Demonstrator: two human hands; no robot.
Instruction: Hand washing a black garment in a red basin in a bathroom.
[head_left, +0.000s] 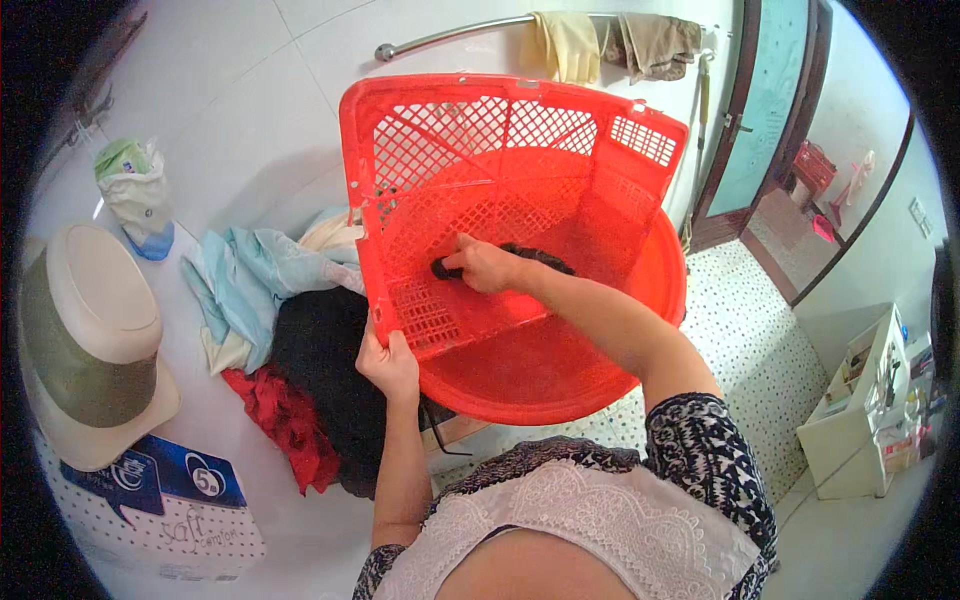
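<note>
My left hand (388, 365) grips the near left rim of a red plastic lattice basket (525, 90), which is tilted over a large round red plastic tub (525, 409). Inside the basket, my right hand (484, 264) holds a small black item (447, 269), its fingers curled around it; what it is cannot be told. Behind my right wrist lies a dark cloth-like item (536, 256), partly hidden by the arm. Left of the basket is a heap of clothes: light blue cloth (244, 274), black cloth (322, 330) and red cloth (292, 431).
At the left are a beige cap (105, 292), a printed package (180, 517) and a hanging white bag (135, 199). Yellow rubber gloves (566, 46) and brown cloth (660, 45) hang on a metal rail. A cream storage unit (847, 427) and a glazed door (761, 105) are at the right.
</note>
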